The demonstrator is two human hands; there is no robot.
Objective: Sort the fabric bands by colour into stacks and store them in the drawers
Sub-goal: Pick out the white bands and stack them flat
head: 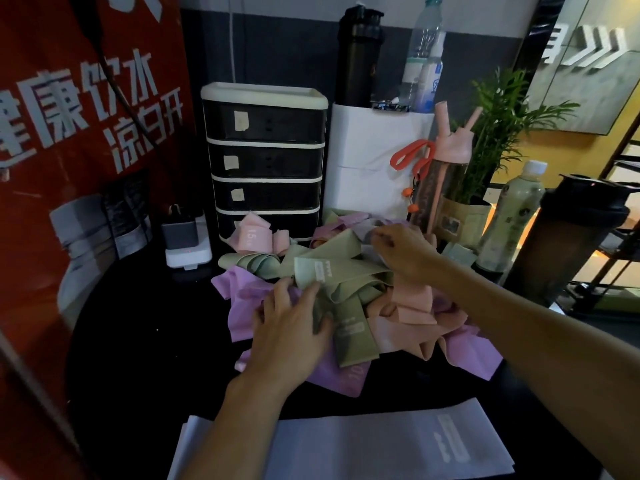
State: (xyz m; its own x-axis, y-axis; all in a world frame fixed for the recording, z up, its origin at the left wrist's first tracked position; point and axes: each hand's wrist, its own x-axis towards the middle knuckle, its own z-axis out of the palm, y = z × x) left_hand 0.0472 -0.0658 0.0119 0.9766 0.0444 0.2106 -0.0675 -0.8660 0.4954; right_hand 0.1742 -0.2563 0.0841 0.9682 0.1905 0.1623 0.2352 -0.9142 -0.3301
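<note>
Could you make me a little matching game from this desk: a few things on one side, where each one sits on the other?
Things:
1. grey band
2. drawer unit
3. left hand
4. green plant

Places:
A. behind the pile, all drawers closed
B. far right, in a pot
C. flat at the near edge, apart from the pile
D. resting on the tangled pile

Pairs: 1-C, 2-A, 3-D, 4-B

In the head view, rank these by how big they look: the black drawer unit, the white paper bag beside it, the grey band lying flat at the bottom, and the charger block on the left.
1. Grey band, though it lies nearest the camera, which inflates it.
2-3. Drawer unit and white paper bag: too alike to rank.
4. Charger block, clearly smallest.
</note>
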